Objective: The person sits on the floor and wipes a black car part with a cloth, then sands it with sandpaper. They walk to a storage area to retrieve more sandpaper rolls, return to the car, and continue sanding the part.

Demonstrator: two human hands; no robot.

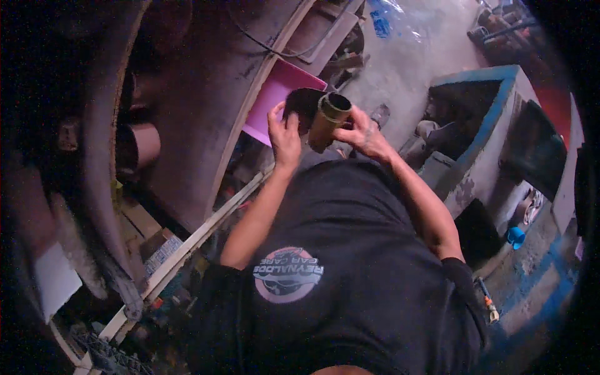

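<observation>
My right hand [365, 135] is closed around a short, hollow tube [325, 125], brownish-gold with a dark open end tilted up. To its left, my left hand [285, 137] grips the edge of a dark, sheet-like piece [303, 105], thumb and fingers on its near side. The dark piece lies right beside the tube, partly behind it; whether they touch I cannot tell. Its exact kind is too dark to make out. Both hands are held up in front of my black shirt [350, 250].
A pink panel [275, 97] stands behind my left hand, beside a large brown bench top [194, 106]. On the right is a concrete basin with a blue rim [500, 75]. A blue cup [515, 237] and an orange-and-white tool [490, 306] lie lower right. Blue plastic [382, 22] lies on the far floor.
</observation>
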